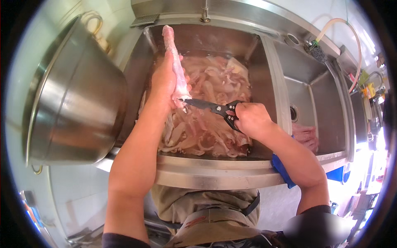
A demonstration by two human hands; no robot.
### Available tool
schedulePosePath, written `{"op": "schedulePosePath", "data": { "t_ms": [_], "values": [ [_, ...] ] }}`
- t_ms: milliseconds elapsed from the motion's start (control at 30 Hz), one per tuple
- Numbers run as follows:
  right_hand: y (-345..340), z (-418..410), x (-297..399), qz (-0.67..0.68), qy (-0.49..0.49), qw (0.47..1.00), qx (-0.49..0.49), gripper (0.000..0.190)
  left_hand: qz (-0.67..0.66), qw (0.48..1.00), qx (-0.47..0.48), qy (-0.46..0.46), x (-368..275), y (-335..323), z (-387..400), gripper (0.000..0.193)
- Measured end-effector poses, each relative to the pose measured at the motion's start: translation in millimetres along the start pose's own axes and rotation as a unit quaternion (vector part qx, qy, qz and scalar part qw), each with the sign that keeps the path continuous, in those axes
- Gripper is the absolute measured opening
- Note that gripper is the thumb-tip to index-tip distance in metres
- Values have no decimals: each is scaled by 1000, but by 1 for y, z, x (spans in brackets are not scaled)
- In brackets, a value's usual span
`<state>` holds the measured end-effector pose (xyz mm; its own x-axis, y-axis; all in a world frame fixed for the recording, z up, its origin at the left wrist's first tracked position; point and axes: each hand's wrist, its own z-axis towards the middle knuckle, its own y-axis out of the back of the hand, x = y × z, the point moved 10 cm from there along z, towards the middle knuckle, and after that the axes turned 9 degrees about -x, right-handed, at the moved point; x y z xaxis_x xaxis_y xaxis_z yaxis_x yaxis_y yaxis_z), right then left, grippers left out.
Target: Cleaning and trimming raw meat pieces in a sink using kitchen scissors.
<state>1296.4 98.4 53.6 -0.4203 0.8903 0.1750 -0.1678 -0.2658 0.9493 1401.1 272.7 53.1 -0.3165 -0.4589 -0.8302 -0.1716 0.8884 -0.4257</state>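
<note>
My left hand [161, 82] grips a long, pale pink piece of raw meat [176, 66], which looks like a poultry neck. It is held lengthwise above the left sink basin [211, 38], its thicker, ragged end towards me. From the right, black kitchen scissors [201, 104] reach that ragged end, their blade tips touching it. Around the scissors' handles my right hand [254, 119] is closed. Below both hands, many similar raw meat pieces [214, 83] lie in cloudy pinkish water. The far tips of the blades are partly hidden by the meat.
A large steel pot [80, 93] stands tilted at the left. The right basin [330, 114] has a drain [293, 112] and pink meat strips [305, 136]. A tap [205, 14] is at the back, a hose [358, 46] at right. Blue cloth [283, 172] hangs over the front rim.
</note>
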Motion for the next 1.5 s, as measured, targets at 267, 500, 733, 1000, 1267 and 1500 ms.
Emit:
{"op": "schedulePosePath", "data": {
  "t_ms": [267, 500, 733, 1000, 1267, 1500],
  "values": [
    [-11, -3, -6, 273, -135, 948, 95, 14, -6, 1000, 24, 13, 2, -2, -1, 47],
    [-5, 1, -3, 108, -57, 992, 14, 31, -2, 999, 41, -10, -7, -11, -9, 42],
    [9, 5, 11, 0, 2, 999, -52, 36, -62, 994, 91, 28, 2, -20, -10, 41],
    [-4, -1, 5, 92, -43, 994, -38, 22, -81, 995, 60, 14, 0, -10, -7, 44],
    [-19, -3, -3, 165, -107, 980, 25, 31, -36, 997, 65, 19, 1, -12, -12, 43],
    [-5, 1, 9, -26, -12, 997, -71, 33, -89, 989, 110, 44, 8, -20, -13, 44]
  ]
}}
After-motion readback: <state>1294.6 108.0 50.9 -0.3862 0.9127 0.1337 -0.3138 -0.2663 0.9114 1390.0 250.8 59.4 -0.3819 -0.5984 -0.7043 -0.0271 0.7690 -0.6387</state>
